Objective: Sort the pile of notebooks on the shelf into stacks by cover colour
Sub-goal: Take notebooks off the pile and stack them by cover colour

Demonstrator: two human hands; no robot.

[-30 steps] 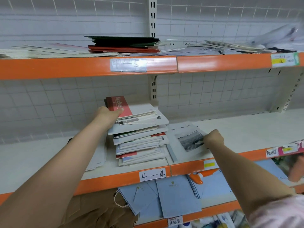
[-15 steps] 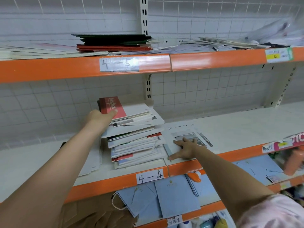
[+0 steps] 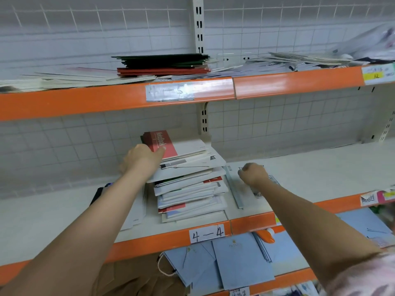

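Observation:
A tall, uneven pile of notebooks (image 3: pixel 192 193), mostly white with some red covers, stands on the middle shelf (image 3: pixel 320 167). Its top notebook (image 3: pixel 188 146) is red and white. My left hand (image 3: pixel 142 160) grips the upper notebooks at their left edge, thumb on the red cover, fingers hidden beneath. Right of the pile a white notebook (image 3: pixel 234 184) lies flat. My right hand (image 3: pixel 254 174) is curled in a fist over it, with nothing visible in its fingers.
White notebooks (image 3: pixel 135 216) and a black item (image 3: pixel 97 194) lie left of the pile, partly under my arm. The upper shelf carries a dark green and red stack (image 3: pixel 162 65) among scattered white ones. Blue paper bags (image 3: pixel 241 261) fill the lower shelf.
My right hand lay flat on the white notebook half a second ago and is now curled into a fist. My left hand stays on the pile's top.

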